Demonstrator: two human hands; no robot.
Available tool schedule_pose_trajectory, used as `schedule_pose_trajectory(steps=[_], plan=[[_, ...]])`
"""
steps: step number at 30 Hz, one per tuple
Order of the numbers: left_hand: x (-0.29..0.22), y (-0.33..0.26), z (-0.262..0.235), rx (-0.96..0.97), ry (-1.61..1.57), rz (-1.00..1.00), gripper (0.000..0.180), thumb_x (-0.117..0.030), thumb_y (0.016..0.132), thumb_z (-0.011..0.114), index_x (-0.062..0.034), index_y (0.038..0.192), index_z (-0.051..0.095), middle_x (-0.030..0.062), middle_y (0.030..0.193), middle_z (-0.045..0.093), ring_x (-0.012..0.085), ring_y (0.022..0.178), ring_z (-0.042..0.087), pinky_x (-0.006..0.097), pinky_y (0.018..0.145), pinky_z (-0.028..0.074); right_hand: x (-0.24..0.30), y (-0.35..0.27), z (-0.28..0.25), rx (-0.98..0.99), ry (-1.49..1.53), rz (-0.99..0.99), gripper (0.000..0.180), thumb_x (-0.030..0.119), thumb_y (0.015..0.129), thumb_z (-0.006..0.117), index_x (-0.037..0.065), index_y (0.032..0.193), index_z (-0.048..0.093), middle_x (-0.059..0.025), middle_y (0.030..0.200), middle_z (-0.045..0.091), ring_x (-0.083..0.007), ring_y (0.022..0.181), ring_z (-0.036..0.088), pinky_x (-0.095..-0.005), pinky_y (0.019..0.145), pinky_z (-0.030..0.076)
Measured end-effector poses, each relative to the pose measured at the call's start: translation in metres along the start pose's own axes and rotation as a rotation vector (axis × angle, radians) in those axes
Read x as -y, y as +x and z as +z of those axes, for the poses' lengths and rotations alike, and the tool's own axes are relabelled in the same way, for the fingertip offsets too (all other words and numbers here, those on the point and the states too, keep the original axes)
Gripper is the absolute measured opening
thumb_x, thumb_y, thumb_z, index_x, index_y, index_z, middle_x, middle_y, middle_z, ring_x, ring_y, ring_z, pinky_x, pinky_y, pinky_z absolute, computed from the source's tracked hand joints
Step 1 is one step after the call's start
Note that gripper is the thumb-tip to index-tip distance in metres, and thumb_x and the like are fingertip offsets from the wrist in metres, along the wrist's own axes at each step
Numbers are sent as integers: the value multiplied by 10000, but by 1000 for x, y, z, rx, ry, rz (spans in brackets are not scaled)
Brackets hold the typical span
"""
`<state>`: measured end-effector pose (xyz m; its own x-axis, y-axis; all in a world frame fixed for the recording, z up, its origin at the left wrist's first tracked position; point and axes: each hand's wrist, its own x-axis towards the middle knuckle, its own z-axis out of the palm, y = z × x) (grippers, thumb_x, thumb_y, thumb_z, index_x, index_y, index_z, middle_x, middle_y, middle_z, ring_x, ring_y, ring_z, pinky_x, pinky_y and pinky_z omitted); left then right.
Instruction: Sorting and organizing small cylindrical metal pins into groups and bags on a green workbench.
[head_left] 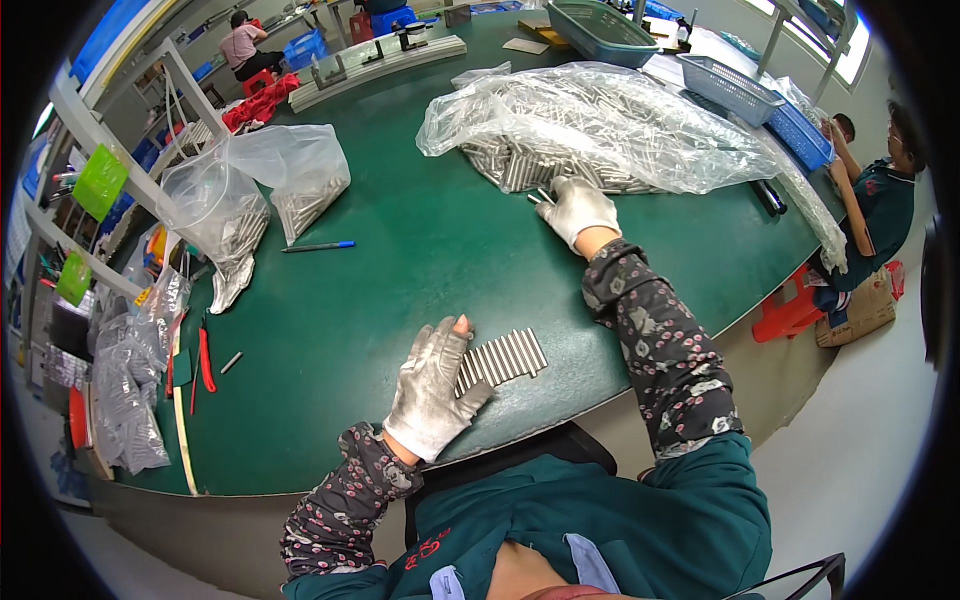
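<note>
My left hand (pixel 432 388), in a worn whitish glove, lies on the green tabletop (pixel 390 270) with its fingers stretched out and thumb apart. Against its thumb side is a row of short metal pins (pixel 508 357), laid parallel and close together. Farther off, my right hand (pixel 582 212), also gloved, is closed on a few metal pins (pixel 540 196) whose ends stick out to the left of its fingers. It is at the near edge of a big heap of loose pins (pixel 525 170), partly covered by a clear plastic bag (pixel 650 130).
Two clear bags of pins (pixel 240 225) stand at the left, near a blue-capped pen (pixel 320 246). Red-handled pliers (pixel 206 358) and a single pin (pixel 231 362) lie nearer. Plastic baskets (pixel 730 88) stand at the far right, where people sit.
</note>
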<state>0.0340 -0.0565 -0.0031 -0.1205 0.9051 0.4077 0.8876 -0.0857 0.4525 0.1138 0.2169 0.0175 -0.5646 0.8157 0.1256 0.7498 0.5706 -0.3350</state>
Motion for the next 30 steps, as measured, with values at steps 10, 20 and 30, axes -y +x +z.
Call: schedule_pose_trajectory(steps=[10,20,30], plan=[[7,6,-3,13,64,24,775,-245,672,663,-9,1296,268,182,1080,529,353,1050,477,474,955,314,4,-83,-34,317,-111,-123,183,190,688,498,102,798,614,-134,756,620,-312,750,597,-392,686,468],[4,5,1,-45,-10,27,726,-86,654,664,-76,1294,322,165,1053,547,335,995,519,419,936,353,5,-129,-32,373,113,-132,192,265,692,538,100,722,632,-140,718,616,-300,713,601,-385,686,475],[5,5,4,-72,6,53,738,-30,634,665,-70,1290,328,166,1027,566,340,959,537,400,926,369,-32,-111,-39,269,-31,-773,107,49,677,511,82,764,564,-80,791,564,-271,829,548,-365,676,454]])
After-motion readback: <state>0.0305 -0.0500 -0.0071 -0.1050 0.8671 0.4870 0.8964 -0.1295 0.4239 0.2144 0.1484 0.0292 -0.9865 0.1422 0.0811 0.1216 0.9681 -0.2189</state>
